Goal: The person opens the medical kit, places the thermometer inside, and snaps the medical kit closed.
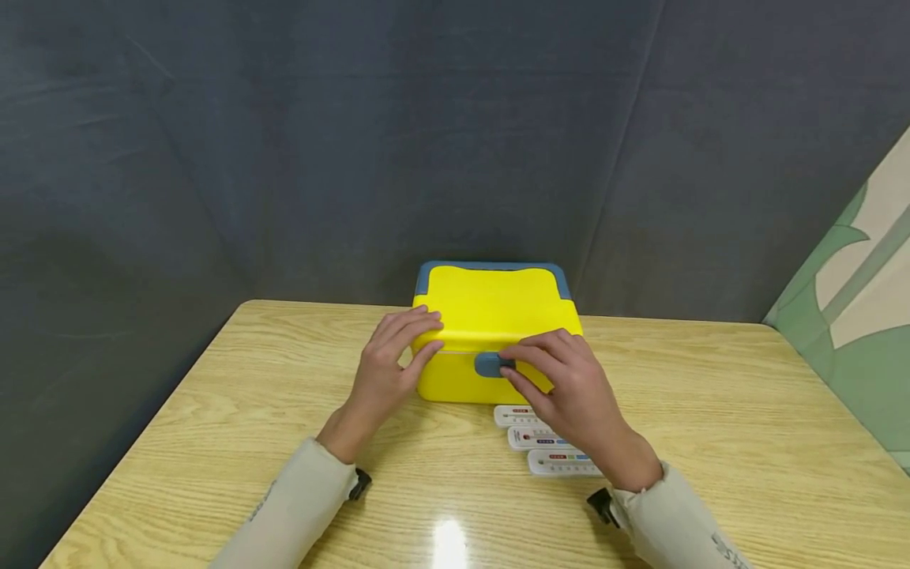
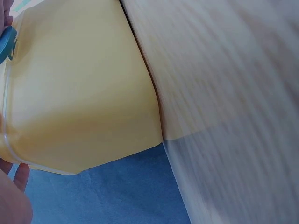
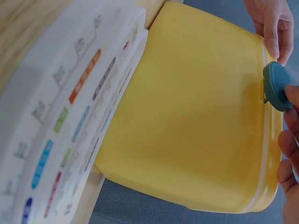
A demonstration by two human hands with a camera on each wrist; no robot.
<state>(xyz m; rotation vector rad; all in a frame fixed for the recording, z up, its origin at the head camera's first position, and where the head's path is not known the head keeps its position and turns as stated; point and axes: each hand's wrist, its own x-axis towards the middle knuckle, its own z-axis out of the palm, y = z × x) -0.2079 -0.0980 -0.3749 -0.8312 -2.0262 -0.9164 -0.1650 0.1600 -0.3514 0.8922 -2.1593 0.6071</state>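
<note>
A yellow box [image 1: 490, 308] with a blue handle [image 1: 490, 265] on top stands at the far side of the table, its lid down. My left hand [image 1: 391, 348] holds the lid's left front corner, fingers over the top and thumb at the front. On the front, a blue latch [image 1: 488, 364] sticks out at the lid seam. My right hand [image 1: 569, 383] pinches the right end of this latch between thumb and fingers. The right wrist view shows the latch [image 3: 276, 86] tilted outward from the seam, with the left hand's fingers [image 3: 271, 32] close above it.
Several white thermometers [image 1: 533, 438] with coloured marks lie in front of the box, partly under my right arm. The wooden table [image 1: 249, 442] ends at a dark cloth [image 1: 426, 142] behind the box. Patterned green fabric [image 1: 853, 332] hangs at the right.
</note>
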